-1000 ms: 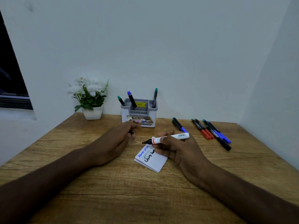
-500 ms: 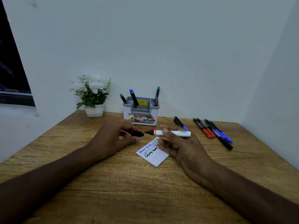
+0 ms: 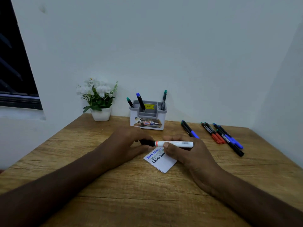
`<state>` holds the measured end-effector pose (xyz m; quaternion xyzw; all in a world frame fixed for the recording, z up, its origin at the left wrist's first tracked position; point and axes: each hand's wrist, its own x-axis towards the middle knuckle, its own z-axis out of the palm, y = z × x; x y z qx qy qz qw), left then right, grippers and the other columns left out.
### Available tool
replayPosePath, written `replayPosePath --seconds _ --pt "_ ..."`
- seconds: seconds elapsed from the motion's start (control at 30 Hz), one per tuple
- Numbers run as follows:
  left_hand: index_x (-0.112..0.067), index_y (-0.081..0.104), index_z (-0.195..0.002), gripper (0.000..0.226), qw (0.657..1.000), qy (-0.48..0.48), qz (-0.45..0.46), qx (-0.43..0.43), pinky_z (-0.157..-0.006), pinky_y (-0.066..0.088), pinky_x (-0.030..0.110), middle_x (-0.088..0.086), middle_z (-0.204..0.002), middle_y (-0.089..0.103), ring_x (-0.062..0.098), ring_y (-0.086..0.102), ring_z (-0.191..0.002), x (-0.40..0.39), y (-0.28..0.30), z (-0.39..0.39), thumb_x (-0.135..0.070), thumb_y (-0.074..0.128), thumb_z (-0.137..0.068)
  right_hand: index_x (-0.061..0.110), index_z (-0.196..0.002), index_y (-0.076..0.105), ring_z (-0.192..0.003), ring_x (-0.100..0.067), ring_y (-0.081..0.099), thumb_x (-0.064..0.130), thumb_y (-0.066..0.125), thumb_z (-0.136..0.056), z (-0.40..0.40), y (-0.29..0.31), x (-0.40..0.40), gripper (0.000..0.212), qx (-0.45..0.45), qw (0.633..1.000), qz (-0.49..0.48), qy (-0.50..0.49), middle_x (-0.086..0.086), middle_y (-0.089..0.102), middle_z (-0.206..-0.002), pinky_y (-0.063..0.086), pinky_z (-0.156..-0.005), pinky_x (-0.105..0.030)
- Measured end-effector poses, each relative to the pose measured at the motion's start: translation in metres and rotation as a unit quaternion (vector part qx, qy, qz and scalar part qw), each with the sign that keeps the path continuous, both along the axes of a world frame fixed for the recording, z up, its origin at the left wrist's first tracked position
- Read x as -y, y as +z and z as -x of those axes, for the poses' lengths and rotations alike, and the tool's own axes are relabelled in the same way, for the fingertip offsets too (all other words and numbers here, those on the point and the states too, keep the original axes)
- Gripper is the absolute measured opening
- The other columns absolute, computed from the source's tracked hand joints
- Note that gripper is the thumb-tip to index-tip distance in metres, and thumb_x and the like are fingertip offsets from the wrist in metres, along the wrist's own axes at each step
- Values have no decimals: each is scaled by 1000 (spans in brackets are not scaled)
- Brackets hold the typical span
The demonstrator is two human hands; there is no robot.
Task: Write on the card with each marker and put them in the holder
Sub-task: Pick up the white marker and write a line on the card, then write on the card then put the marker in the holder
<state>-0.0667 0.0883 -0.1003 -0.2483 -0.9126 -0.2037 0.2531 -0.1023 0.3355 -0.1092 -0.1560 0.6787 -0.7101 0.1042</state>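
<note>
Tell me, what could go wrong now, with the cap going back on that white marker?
The black cap in the left hand may not be fully seated on the white marker, so it could dry out. The right hand rests on the card, perhaps smudging fresh ink. Reaching for the holder could tip it.

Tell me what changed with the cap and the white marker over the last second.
The left hand brought the black cap rightward onto the tip of the white marker, which the right hand holds level above the card. A second ago they were apart. The holder and the loose markers stayed put.
</note>
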Motion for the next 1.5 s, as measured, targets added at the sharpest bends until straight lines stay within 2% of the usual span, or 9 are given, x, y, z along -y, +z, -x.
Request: replayPosePath --seconds 0.3,0.53,0.67,0.8,0.87,1.0,1.17,1.3,1.5 --pt "-19 73 -113 19 998 14 54 -37 -77 41 18 -5 -104 71 2 53 -95 -16 -6 0 -29 67 -98 -9 -104 77 -76 -26 73 18 85 -83 7 -1 2 35 44 996 78 -8 -23 78 -86 64 -84 -38" --pt "-25 72 -121 25 997 24 71 -15 -81 50 27 -8 -112 70 6 58 -103 -17 5 -7 -38 63 -102 -1 -100 80 -81 -22 80 27 89 -79 2 1 4 36 7 1000 18 -23 -17 82 -86 63 -86 -42" --pt "-17 78 -106 28 987 66 120 -84 -71 50 27 1 -112 67 15 60 -103 -41 4 -9 -40 65 -95 14 -96 82 -84 -15 81 36 88 -84 -4 3 6 26 -75 992 -94 -39 -4 84 -86 58 -73 -29" --pt "-14 70 -114 23 987 98 124 -41 -70 46 31 2 -110 59 20 61 -94 -48 6 2 -32 65 -101 11 -118 68 -92 -21 82 28 91 -80 -7 6 7 48 -40 998 -44 -14 -7 85 -93 63 -92 -43" --pt "-19 63 -111 18 984 153 94 -4 -73 39 28 -5 -105 53 14 56 -91 -42 15 6 -34 61 -103 16 -122 63 -94 -17 82 27 93 -78 -6 8 8 54 -45 996 -73 2 -2 85 -96 63 -90 -38" --pt "-14 51 -114 40 980 183 -68 -37 -69 61 33 0 -94 73 14 73 -81 -26 56 24 -26 81 -90 17 -115 68 -96 -18 82 25 94 -77 -4 7 8 46 -36 995 -95 -1 -5 84 -97 64 -91 -42" --pt "-13 46 -126 54 967 223 -80 -93 -69 63 43 6 -97 77 23 76 -78 -11 104 81 -29 83 -89 14 -109 73 -93 -17 82 25 92 -80 -2 6 7 37 -42 995 -90 -1 -9 82 -93 63 -89 -43" --pt "-19 49 -122 54 939 338 15 -65 -67 57 38 0 -103 77 29 72 -91 -10 94 120 -50 76 -87 14 -106 74 -92 -19 82 25 93 -78 -1 4 6 36 -45 995 -89 3 -9 82 -90 64 -90 -46" --pt "-23 56 -110 41 931 362 32 40 -73 55 37 1 -107 75 25 72 -93 -5 90 142 -52 75 -88 14 -103 76 -92 -20 82 25 92 -80 1 2 5 30 -52 995 -83 13 -12 81 -92 63 -92 -49"
